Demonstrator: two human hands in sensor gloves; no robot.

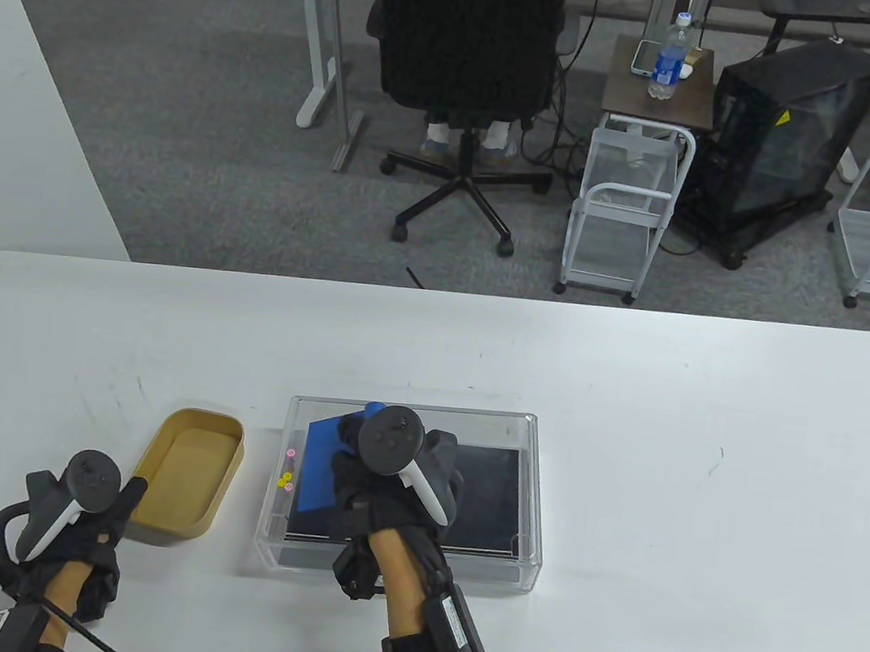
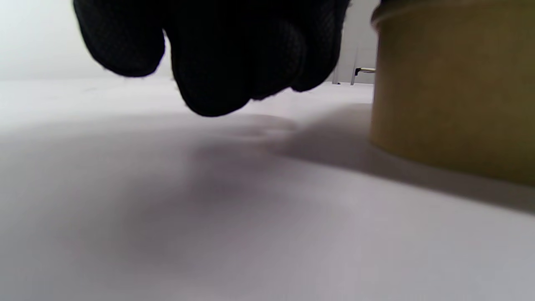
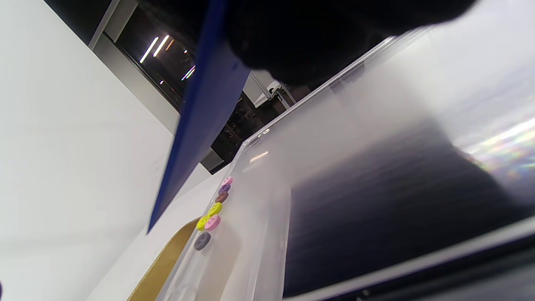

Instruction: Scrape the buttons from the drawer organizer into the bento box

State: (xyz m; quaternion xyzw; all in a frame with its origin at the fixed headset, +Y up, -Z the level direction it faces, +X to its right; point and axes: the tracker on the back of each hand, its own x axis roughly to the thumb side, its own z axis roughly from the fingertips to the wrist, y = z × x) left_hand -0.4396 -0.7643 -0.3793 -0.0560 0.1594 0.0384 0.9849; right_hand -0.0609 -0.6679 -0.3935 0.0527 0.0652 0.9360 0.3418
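Table view shows the right hand (image 1: 393,489) gripping a blue scraper (image 1: 322,467) inside the clear drawer organizer (image 1: 526,482); the tracker and glove hide the fingers, so how they wrap it cannot be made out. The scraper's blade spreads toward 9 o'clock from the hand, and in the right wrist view its upper part (image 3: 196,121) is swallowed by the dark glove. Just past the blade at 9 o'clock, the buttons (image 1: 286,475) sit bunched against the organizer's left wall; the right wrist view shows them (image 3: 213,209) in a line, pink, purple, brown, yellow and grey. Beyond that wall, at 9 o'clock, stands the tan bento box (image 1: 221,494), only its corner showing there. At the box's 8 o'clock, the left hand (image 1: 76,527) rests on the table (image 1: 706,458), fingers (image 2: 217,62) curled, holding nothing that I can see, though the tracker covers much of it.
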